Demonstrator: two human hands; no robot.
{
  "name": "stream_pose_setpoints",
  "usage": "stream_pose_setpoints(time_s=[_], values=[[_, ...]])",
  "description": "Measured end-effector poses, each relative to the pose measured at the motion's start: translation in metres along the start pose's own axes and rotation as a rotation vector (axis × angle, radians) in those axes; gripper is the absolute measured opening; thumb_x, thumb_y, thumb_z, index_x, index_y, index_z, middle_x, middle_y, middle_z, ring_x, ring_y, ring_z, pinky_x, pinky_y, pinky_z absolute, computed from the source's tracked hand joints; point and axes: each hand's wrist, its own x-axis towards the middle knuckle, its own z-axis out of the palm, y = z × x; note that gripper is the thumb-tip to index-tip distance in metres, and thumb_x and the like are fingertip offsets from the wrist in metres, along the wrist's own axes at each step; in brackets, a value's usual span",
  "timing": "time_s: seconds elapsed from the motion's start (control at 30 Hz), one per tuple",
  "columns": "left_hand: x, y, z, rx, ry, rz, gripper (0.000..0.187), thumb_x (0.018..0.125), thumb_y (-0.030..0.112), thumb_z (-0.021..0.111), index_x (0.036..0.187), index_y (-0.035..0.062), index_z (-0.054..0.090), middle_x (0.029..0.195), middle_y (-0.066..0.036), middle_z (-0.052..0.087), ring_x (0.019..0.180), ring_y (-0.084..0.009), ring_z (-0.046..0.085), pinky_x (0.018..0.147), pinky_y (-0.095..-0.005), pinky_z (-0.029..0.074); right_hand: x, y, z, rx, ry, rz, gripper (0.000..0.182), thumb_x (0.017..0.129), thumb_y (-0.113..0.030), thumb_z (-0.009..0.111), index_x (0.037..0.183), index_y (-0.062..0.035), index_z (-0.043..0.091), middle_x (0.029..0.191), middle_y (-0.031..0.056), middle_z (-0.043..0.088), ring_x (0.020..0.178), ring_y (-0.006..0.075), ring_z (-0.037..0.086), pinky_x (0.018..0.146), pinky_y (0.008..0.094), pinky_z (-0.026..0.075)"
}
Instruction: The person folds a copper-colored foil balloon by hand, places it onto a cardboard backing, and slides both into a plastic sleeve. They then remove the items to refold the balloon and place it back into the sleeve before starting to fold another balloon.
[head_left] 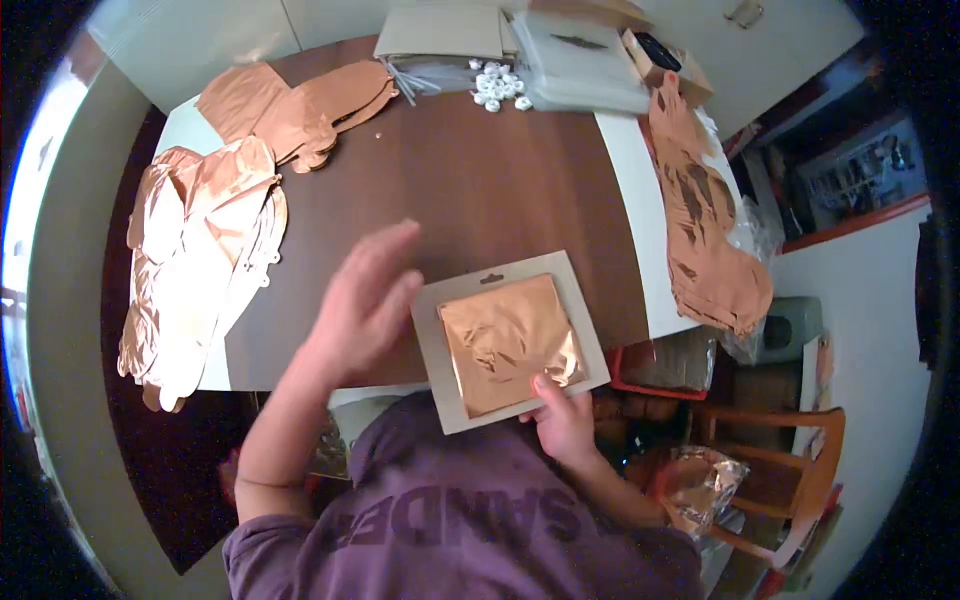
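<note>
My right hand (pixel 562 422) grips a pale cardboard hang card (pixel 427 330) at its lower right edge, thumb on top and fingers beneath. On the card lies a folded copper-coloured foil balloon (pixel 510 340), a creased, shiny square. A small hanging slot is cut in the card's far edge. My left hand (pixel 372 295) is raised just left of the card, fingers stretched out and a little blurred, with nothing in it. The card is held tilted over the near edge of the brown table (pixel 450 190).
Flat copper foil balloons lie in piles at the left (pixel 200 250), far left (pixel 340 100) and right (pixel 700 210). At the back are cardboard sheets (pixel 440 32), thin straws (pixel 408 82), small white rolls (pixel 495 88) and clear plastic bags (pixel 580 70). A wooden chair (pixel 820 450) stands lower right.
</note>
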Motion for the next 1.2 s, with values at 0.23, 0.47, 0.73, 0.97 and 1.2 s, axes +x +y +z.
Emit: stream_pose_setpoints(time_s=[0.23, 0.47, 0.73, 0.97, 1.2], values=[[0.124, 0.017, -0.005, 0.249, -0.045, 0.317, 0.032, 0.089, 0.017, 0.065, 0.118, 0.0024, 0.063, 0.118, -0.019, 0.063, 0.11, -0.0365, 0.061, 0.094, -0.0408, 0.049, 0.001, -0.019, -0.014, -0.031, 0.085, 0.093, 0.023, 0.092, -0.018, 0.063, 0.108, -0.0027, 0.058, 0.092, 0.0042, 0.063, 0.079, 0.0131, 0.062, 0.057, 0.0292, 0.054], [0.326, 0.006, 0.064, 0.264, -0.062, 0.226, 0.027, 0.087, 0.026, 0.07, 0.105, 0.0058, 0.071, 0.114, -0.016, 0.065, 0.104, -0.0335, 0.064, 0.09, -0.0418, 0.051, 0.022, -0.045, -0.048, 0.036, 0.156, -0.079, 0.025, 0.091, -0.008, 0.061, 0.114, -0.0013, 0.052, 0.087, 0.0083, 0.061, 0.073, 0.0191, 0.063, 0.057, 0.0335, 0.054], [0.411, -0.041, 0.128, 0.47, 0.12, 0.162, 0.026, 0.079, 0.036, 0.071, 0.093, 0.0144, 0.075, 0.118, -0.009, 0.064, 0.111, -0.0307, 0.059, 0.099, -0.0428, 0.045, 0.022, -0.059, -0.061, 0.071, 0.171, -0.139, 0.031, 0.091, -0.013, 0.067, 0.116, 0.0008, 0.058, 0.102, 0.0074, 0.066, 0.091, 0.0161, 0.063, 0.082, 0.0327, 0.051], [0.421, -0.03, 0.126, 0.434, 0.345, 0.303, 0.016, 0.081, 0.029, 0.068, 0.079, 0.0143, 0.075, 0.092, -0.004, 0.069, 0.098, -0.0267, 0.062, 0.092, -0.044, 0.043, 0.023, -0.073, -0.067, -0.061, 0.267, -0.08, 0.049, 0.087, -0.009, 0.067, 0.13, -0.0004, 0.047, 0.101, 0.0063, 0.064, 0.089, 0.0151, 0.061, 0.078, 0.0316, 0.05], [0.255, 0.048, 0.057, 0.609, 0.217, 0.632, 0.009, 0.08, 0.021, 0.072, 0.077, 0.0123, 0.069, 0.087, -0.004, 0.069, 0.091, -0.024, 0.064, 0.097, -0.0451, 0.041, 0.018, -0.118, -0.062, 0.114, 0.102, -0.417, 0.075, 0.077, -0.01, 0.068, 0.144, 0.0017, 0.037, 0.115, 0.0081, 0.061, 0.088, 0.0155, 0.059, 0.08, 0.0311, 0.049]])
